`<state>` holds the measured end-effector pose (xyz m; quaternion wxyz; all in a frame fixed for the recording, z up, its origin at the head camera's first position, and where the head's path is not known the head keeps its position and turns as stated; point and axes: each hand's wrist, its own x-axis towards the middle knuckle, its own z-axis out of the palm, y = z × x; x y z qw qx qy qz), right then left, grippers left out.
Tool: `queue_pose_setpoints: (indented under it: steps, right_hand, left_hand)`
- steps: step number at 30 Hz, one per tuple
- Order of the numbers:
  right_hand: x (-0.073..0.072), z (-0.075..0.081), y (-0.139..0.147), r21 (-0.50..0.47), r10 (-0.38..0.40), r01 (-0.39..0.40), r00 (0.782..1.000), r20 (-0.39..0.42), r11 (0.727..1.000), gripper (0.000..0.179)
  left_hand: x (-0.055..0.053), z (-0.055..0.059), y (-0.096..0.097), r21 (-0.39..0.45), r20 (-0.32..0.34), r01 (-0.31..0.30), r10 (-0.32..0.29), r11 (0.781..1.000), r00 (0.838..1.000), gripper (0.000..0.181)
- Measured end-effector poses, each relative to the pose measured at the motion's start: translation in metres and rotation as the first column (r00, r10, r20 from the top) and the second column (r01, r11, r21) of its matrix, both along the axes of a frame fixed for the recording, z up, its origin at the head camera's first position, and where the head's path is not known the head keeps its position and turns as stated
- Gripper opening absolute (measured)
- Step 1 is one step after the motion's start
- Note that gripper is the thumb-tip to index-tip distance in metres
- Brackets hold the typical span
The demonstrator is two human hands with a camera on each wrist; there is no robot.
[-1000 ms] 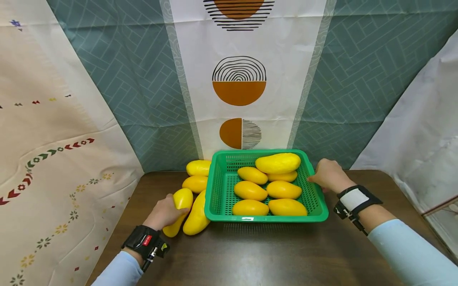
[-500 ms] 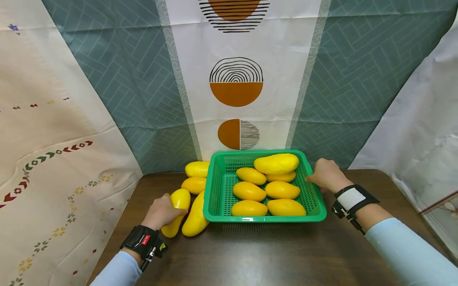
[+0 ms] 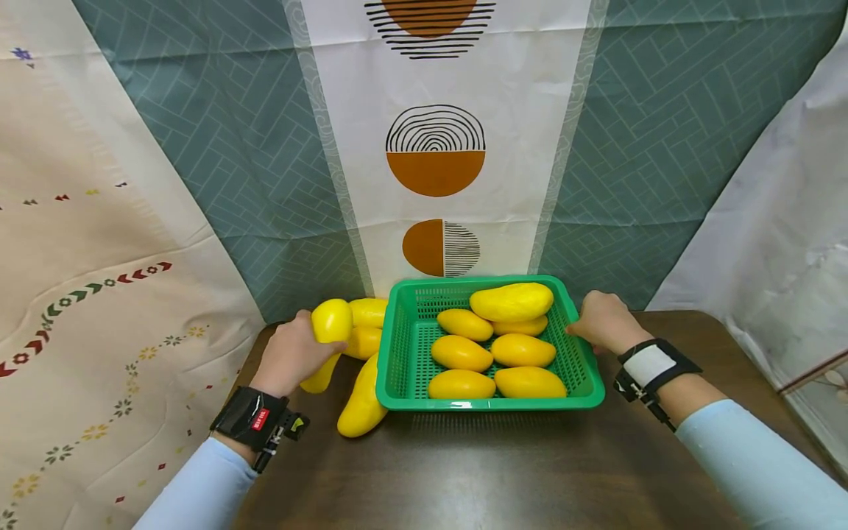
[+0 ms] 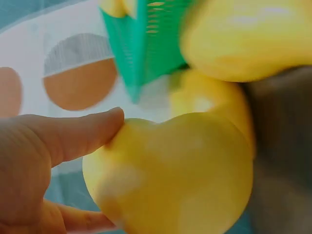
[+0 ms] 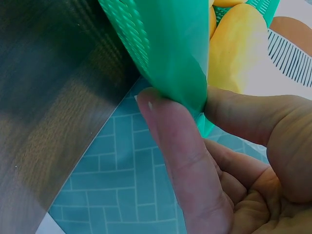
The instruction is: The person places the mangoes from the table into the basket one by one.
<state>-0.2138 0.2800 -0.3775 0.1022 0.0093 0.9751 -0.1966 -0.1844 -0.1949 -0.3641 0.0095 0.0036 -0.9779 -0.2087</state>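
My left hand (image 3: 291,357) grips a large yellow mango (image 3: 333,320) at the left, held up above the table. In the left wrist view the thumb and a finger lie on either side of this mango (image 4: 170,175). A green plastic basket (image 3: 490,404) holds several yellow mangoes, with one larger mango (image 3: 511,302) lying on top at the back right. On the basket's right side, my right hand (image 3: 609,324) pinches the rim. The right wrist view shows the thumb and index finger on either side of the basket's edge (image 5: 178,53).
Left of the basket, a mango (image 3: 362,405) lies against its front corner, and two mangoes lie behind, one of them the rear mango (image 3: 369,312). The dark wooden table (image 3: 464,478) meets a patterned cloth (image 3: 278,184) at the back.
My left hand has raised the large mango off the table and moved it slightly away from me. My right hand stays on the basket rim.
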Motion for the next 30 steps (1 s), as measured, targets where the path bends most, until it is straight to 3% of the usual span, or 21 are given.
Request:
queue_pose_setpoints:
  steps: [6, 14, 21, 30]
  right_hand:
    - [0.000, -0.001, 0.001, -0.006, -0.007, 0.007, 1.000, -0.013, 1.000, 0.032]
    - [0.002, -0.002, 0.000, -0.016, -0.004, 0.004, 1.000, -0.025, 1.000, 0.030]
    - [0.000, -0.004, 0.000, -0.015, -0.009, 0.009, 1.000, -0.015, 1.000, 0.025]
    - [-0.002, -0.005, 0.000, -0.018, -0.026, 0.026, 1.000, -0.001, 0.999, 0.026]
  left_hand:
    - [-0.014, 0.023, 0.035, 0.029, -0.068, 0.059, -0.057, 0.998, 0.996, 0.071]
    - [-0.028, 0.030, 0.085, 0.043, -0.087, 0.112, -0.108, 0.993, 0.990, 0.069]
    - [-0.037, 0.025, 0.122, 0.029, -0.052, 0.125, -0.123, 0.992, 0.991, 0.064]
    - [-0.051, 0.004, 0.148, -0.045, -0.007, 0.115, -0.115, 0.992, 0.993, 0.066]
